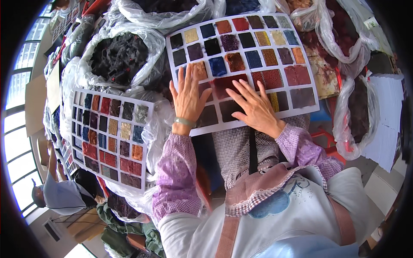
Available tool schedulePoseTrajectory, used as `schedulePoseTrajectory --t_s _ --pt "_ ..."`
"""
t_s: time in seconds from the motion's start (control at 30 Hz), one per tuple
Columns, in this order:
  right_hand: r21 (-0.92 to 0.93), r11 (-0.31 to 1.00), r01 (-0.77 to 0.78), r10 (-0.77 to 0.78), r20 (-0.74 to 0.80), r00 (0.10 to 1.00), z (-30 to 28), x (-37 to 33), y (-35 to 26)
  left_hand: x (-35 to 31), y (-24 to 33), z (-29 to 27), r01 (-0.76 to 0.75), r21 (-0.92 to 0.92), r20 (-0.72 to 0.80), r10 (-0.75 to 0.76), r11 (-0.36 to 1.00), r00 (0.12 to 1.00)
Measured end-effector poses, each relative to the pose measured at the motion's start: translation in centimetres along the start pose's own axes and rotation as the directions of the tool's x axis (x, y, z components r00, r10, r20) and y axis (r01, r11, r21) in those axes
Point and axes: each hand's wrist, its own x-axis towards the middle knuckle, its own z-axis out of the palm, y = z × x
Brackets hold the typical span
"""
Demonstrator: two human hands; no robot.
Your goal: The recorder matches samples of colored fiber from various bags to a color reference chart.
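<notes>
A large white sample card (215, 128) with rows of coloured, fuzzy-looking swatches lies tilted across my lap. My left hand (188, 96) rests on its left part, fingers spread upward beside an orange-brown swatch (200, 71). My right hand (257, 109) lies over the lower middle, fingers apart and pointing up-left. Its fingertips reach the wide dark red swatch (224, 87), which it partly covers. Neither hand holds anything. To the left, a second white card (129, 98) with similar swatches leans on plastic bags.
An open clear bag of dark fibre (118, 58) stands behind the second card. More clear bags (359, 107) hang at the right, beside white board sheets (385, 120). A red stool or frame (329, 144) shows near my right elbow. Another person (64, 195) is at the far left.
</notes>
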Motion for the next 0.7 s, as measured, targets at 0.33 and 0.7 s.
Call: schedulePoseTrajectory --t_s 0.33,0.7 --pt "-0.046 0.999 0.018 -0.019 -0.018 1.000 -0.6 -2.5 2.0 1.7 -0.1 2.0 -0.003 -0.018 0.125 0.005 1.000 0.992" --pt "0.022 0.999 0.027 -0.026 -0.022 0.999 -0.6 -4.2 2.7 0.6 -0.2 0.7 0.004 -0.103 0.258 0.023 0.995 0.966"
